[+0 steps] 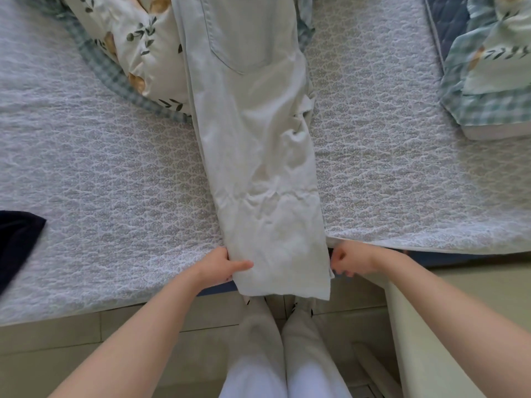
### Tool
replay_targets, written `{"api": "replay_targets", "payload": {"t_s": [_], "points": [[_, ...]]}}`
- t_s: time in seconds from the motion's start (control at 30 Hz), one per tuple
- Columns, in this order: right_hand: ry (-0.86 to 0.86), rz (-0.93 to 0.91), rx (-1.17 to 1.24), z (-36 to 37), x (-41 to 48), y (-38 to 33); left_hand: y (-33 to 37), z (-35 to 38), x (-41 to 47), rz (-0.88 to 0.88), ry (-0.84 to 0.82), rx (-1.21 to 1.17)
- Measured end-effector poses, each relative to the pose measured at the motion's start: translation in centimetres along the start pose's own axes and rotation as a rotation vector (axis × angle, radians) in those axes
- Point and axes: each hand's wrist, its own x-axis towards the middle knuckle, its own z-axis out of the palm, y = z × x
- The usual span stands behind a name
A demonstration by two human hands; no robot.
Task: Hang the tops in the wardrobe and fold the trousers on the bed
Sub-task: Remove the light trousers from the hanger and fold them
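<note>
A pair of pale, off-white trousers [258, 145] lies lengthwise on the bed [115, 173], legs stacked one on the other, waist end far away and cuffs hanging just over the near edge. My left hand [222, 267] grips the left side of the cuffs with the thumb on top of the cloth. My right hand [349, 261] pinches the right edge of the cuffs, fingers curled round it. A back pocket shows near the top.
A floral pillow with a checked border [126, 53] lies at the far left, partly under the trousers. Another floral and checked pillow [488, 76] sits at the far right. A dark navy garment [17, 239] lies at the left edge. My legs stand on the floor below.
</note>
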Motion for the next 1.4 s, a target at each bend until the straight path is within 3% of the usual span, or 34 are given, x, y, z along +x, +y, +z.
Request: {"api": "replay_targets", "payload": {"t_s": [0.07,0.13,0.2,0.33,0.47,0.57,0.83,1.0,1.1,1.2,1.3,1.4], "points": [[0.209,-0.046,0.255,-0.6,0.6,-0.8,1.1,-0.6,-0.1,0.073,0.089,-0.011],[0.395,-0.093,0.345,-1.3,0.7,-1.7,2.4,-1.4,-0.2,0.158,0.248,-0.162],[0.469,-0.163,0.476,-1.6,0.6,-2.5,3.6,-2.2,-0.1,0.223,0.393,-0.343],[0.295,-0.25,0.733,-1.7,-0.1,-3.6,5.4,-3.0,0.0,0.261,0.428,-0.59],[0.239,-0.239,0.807,-2.2,0.1,-2.5,5.7,-2.6,-0.4,0.207,0.192,-0.711],[0.223,-0.238,0.796,-2.6,0.2,-1.8,5.9,-2.0,-0.5,0.177,-0.003,-0.703],[0.237,-0.224,0.788,-2.9,0.5,-1.1,4.2,-3.8,1.4,0.152,0.398,-0.496],[0.17,-0.201,0.799,-2.1,0.8,-2.4,3.4,-2.6,2.0,0.133,0.384,-0.369],[0.154,-0.186,0.581,-1.2,0.7,-3.2,2.3,-1.5,1.5,0.127,0.271,-0.317],[0.331,-0.188,0.385,-0.6,0.4,-3.3,1.4,-0.8,0.4,0.135,0.249,-0.285],[0.398,-0.246,0.517,-0.2,-1.4,-2.4,0.6,-0.6,-1.1,0.18,0.274,-0.299],[0.275,-0.306,0.733,0.3,-3.5,-1.2,-0.3,-0.3,-2.6,0.204,0.273,-0.297]]}}
